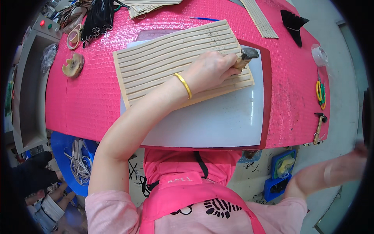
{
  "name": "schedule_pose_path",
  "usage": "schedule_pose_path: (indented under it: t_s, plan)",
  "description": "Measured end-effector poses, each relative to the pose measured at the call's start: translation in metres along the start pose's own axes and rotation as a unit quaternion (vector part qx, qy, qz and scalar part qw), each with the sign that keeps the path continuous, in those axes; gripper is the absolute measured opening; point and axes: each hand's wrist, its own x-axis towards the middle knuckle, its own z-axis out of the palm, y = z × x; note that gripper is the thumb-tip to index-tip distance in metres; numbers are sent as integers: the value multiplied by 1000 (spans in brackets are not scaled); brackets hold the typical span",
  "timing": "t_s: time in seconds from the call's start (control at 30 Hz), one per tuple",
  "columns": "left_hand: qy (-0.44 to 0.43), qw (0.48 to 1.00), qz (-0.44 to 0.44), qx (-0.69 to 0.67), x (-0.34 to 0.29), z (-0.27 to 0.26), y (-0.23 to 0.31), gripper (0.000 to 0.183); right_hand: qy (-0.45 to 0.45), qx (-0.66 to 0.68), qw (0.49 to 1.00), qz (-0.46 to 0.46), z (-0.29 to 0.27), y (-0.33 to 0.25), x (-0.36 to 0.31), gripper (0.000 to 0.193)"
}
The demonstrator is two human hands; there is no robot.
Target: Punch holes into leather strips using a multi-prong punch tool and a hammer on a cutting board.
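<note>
My left hand (pixel 212 69), with a gold bangle at the wrist, is closed round a tool with a wooden handle and a dark grey block-like head (pixel 249 53). The hand rests over a beige panel of parallel ribbed strips (pixel 156 66), near its right end. Small dark specks mark the panel's upper right part. Beneath the panel lies a smooth white board (pixel 206 121), and a dark red sheet (pixel 266 101) shows along that board's right side. My right hand (pixel 354 158) is out at the far right, away from the table, smeared by motion and partly cut off; its fingers cannot be made out.
The table has a bright pink cover (pixel 93 105). Along its right side lie a hammer (pixel 318 126), scissors with yellow and green handles (pixel 320 95) and a clear tape roll (pixel 319 55). Tape rolls (pixel 74 37) and black straps (pixel 97 19) lie far left. A blue bin (pixel 64 163) stands below.
</note>
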Motion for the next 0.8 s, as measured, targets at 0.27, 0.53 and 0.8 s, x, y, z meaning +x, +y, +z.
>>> schedule_pose_path:
  t_s: [0.27,0.53,0.8]
  plan:
    - [-46,998,25,28,5,-5,5,15,-293,-77,903,303,0,21,-65,18]
    - [98,977,-67,-178,7,-23,12,12,-398,-109,870,269,56,59,-102,25]
    - [10,984,-103,-142,-2,-21,20,16,-384,-56,862,326,54,69,-109,23]
